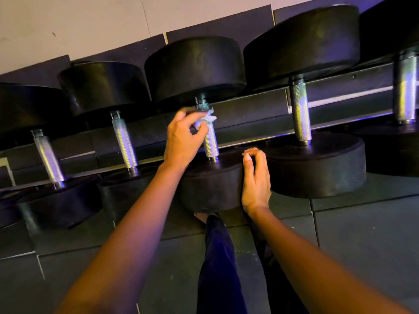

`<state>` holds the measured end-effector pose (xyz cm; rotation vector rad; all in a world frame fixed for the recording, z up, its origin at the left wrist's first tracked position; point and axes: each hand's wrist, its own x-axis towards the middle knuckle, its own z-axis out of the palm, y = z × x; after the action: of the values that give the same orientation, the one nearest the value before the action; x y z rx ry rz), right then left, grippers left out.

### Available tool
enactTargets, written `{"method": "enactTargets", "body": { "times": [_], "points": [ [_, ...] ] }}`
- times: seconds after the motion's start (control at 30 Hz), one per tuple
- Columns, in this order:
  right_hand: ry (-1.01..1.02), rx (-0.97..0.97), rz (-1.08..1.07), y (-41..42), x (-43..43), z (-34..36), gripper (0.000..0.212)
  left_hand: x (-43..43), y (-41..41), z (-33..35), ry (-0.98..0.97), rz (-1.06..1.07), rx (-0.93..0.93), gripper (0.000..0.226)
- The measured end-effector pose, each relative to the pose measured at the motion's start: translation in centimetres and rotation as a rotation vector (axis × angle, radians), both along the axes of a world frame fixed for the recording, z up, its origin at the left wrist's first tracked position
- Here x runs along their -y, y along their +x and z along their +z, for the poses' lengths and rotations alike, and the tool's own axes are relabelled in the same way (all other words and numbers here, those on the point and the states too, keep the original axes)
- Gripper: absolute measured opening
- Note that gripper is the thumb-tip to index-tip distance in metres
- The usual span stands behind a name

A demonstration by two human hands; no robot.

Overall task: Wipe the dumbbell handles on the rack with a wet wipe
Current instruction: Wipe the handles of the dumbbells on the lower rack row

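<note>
Both bare forearms reach away from the person toward the rack, the left coming from the near left, the right from the near right. The left hand is bent at the wrist with its fingers curled. It pinches a crumpled white wet wipe against the far end of the handle of the middle dumbbell. The right hand lies against the right side of that dumbbell's near head, fingers loosely curled, holding nothing — just beside the next dumbbell to the right.
</note>
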<state>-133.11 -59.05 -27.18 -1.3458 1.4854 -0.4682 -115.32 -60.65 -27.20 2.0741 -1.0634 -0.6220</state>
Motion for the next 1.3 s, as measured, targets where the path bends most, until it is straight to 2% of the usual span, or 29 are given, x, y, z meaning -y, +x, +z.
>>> {"method": "enactTargets", "body": {
  "times": [0.17, 0.33, 0.47, 0.53, 0.67, 0.8, 0.97, 1.1, 1.17, 1.27, 1.3],
  "points": [
    [-0.008, 0.006, -0.005, 0.0, 0.0, 0.0, 0.033, -0.7, -0.3, 0.0, -0.002, -0.185, 0.061, 0.018],
    [-0.009, 0.002, -0.004, 0.0, 0.0, -0.2, 0.032, 0.6, -0.2, -0.6, 0.026, -0.068, 0.071, 0.013],
    [-0.006, -0.005, 0.0, 0.1, 0.0, -0.1, 0.032, -1.9, 0.1, -0.5, 0.153, -0.317, -0.078, 0.005],
    [-0.007, 0.002, -0.004, 0.0, -0.1, -0.1, 0.032, -1.3, 0.4, -0.4, 0.129, -0.235, -0.161, 0.007],
    [-0.009, 0.011, -0.006, 0.0, 0.0, -0.2, 0.032, -0.6, -0.3, -0.8, 0.031, 0.06, -0.244, 0.012],
    [-0.016, 0.012, -0.007, -0.1, 0.0, -0.3, 0.033, -1.9, 0.1, -0.6, 0.154, 0.089, -0.542, 0.029],
    [-0.016, 0.027, -0.01, 0.0, -0.1, -0.4, 0.032, 0.5, 0.4, -0.4, 0.146, 0.44, -0.818, 0.019],
    [-0.027, 0.033, -0.016, 0.0, 0.0, -0.3, 0.032, -1.4, 0.3, 0.0, 0.298, 0.408, -0.926, 0.018],
    [-0.021, 0.04, -0.016, 0.0, -0.1, -0.3, 0.032, -0.6, 0.5, 0.3, 0.241, 0.471, -0.961, 0.018],
    [-0.021, 0.048, -0.02, 0.0, -0.1, -0.4, 0.032, 1.9, 0.7, -0.2, 0.027, 0.715, -1.15, 0.02],
    [-0.018, 0.049, -0.018, 0.0, -0.1, -0.4, 0.032, 1.6, 0.7, -0.6, 0.027, 0.734, -1.2, 0.02]
  ]
}}
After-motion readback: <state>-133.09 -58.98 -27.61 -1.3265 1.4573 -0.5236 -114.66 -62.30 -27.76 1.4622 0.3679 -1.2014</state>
